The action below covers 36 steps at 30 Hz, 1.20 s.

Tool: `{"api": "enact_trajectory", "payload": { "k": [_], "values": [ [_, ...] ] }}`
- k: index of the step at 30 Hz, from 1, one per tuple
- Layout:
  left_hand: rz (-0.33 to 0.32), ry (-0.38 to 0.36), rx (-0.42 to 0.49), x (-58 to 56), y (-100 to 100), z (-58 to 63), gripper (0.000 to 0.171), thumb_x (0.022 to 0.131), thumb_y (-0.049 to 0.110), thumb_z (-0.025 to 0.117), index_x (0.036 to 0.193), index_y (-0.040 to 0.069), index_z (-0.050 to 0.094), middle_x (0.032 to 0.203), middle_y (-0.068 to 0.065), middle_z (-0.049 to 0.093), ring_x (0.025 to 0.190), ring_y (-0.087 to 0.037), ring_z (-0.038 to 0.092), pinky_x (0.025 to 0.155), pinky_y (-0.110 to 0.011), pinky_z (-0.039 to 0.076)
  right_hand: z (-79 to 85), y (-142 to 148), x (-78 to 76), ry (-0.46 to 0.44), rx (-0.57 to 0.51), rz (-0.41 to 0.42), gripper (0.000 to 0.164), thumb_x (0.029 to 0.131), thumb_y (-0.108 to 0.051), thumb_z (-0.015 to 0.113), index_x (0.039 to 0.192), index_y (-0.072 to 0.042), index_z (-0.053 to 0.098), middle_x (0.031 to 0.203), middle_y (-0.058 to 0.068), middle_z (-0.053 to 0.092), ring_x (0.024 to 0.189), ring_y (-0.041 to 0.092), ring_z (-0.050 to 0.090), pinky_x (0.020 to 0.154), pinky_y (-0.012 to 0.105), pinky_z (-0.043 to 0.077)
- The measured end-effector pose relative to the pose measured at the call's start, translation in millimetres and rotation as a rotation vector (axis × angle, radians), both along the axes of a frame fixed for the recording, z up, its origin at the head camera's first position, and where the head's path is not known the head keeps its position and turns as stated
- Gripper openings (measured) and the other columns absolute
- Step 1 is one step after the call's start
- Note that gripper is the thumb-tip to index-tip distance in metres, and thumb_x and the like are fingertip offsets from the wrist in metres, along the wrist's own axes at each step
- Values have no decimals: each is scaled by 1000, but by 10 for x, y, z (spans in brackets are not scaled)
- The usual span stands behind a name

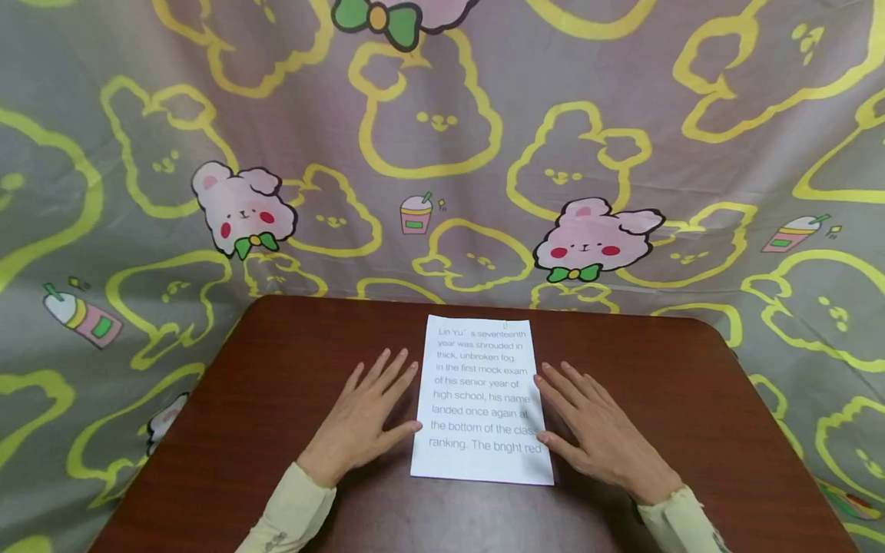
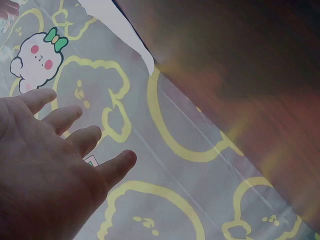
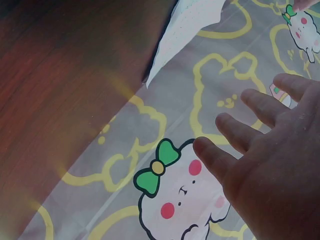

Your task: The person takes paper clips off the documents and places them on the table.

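Observation:
A white sheet of paper (image 1: 477, 465) printed with large grey English text lies upright to the view on the brown table. To its left, my left hand (image 1: 362, 418) has its fingers spread and straight, the thumb tip right at the paper's edge. On the other side, my right hand (image 1: 598, 430) is spread in the same way, with fingertips and thumb at the right edge, overlapping it slightly. Both wrist views show extended fingers; the left hand (image 2: 55, 155) and the right hand (image 3: 270, 145) grip nothing. Part of the paper (image 2: 117, 30) also shows in the left wrist view.
The dark reddish-brown tabletop (image 1: 276, 353) has rounded far corners. Behind and beside it hangs a grey cloth (image 1: 477, 192) with yellow outlines and pink rabbit heads. Near the paper's top right edge is a small yellowish clip-like mark (image 1: 505, 325).

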<state>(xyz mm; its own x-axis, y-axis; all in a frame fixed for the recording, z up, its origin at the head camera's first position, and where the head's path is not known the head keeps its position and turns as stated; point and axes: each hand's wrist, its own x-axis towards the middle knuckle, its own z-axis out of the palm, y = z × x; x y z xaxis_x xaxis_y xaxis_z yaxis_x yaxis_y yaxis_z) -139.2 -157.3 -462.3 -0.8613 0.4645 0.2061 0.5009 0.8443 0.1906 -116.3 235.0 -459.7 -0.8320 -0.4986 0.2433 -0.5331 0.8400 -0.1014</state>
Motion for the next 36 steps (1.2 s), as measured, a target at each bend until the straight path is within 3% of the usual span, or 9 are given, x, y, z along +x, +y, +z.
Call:
{"api": "enact_trajectory", "payload": {
  "k": [8,15,19,22,32,36],
  "values": [
    [-1,23,7,14,4,8,88,93,62,68,164,23,35,174,-4,28,161,-34,26,123,-67,27,3,3,-3,12,-4,-6,84,93,-54,70,162,-19,38,169,6,38,155,37,35,122,16,-20],
    [12,-12,16,5,-8,18,87,94,62,67,164,22,34,174,-5,26,162,-36,23,123,-67,27,4,2,-16,13,-9,-10,82,95,-57,66,162,-20,38,169,6,39,155,37,36,124,17,-18],
    [10,-27,39,4,-21,15,85,95,59,67,164,22,33,173,-7,28,160,-38,26,122,-67,30,-7,0,-18,-20,-23,-40,82,95,-56,68,163,-21,37,169,5,39,155,35,36,134,43,7],
    [0,-26,64,-1,-25,4,83,96,55,68,164,21,35,172,-11,32,158,-41,29,120,-67,33,-20,5,-26,-38,-25,-47,81,95,-55,68,162,-20,39,168,6,40,154,36,38,123,58,29],
    [-21,-42,61,-31,-41,-24,73,99,49,67,159,14,44,161,-16,49,151,-41,43,117,-60,41,-31,-35,-116,-8,-17,-9,81,94,-54,70,159,-14,43,162,11,48,149,41,44,118,61,37],
    [-17,-66,58,-24,-20,-26,71,99,48,68,158,14,46,159,-15,51,149,-39,46,115,-59,44,-45,-53,-152,-45,-16,-24,82,93,-52,72,159,-11,44,161,14,49,148,42,45,118,61,38]
  ]
}}
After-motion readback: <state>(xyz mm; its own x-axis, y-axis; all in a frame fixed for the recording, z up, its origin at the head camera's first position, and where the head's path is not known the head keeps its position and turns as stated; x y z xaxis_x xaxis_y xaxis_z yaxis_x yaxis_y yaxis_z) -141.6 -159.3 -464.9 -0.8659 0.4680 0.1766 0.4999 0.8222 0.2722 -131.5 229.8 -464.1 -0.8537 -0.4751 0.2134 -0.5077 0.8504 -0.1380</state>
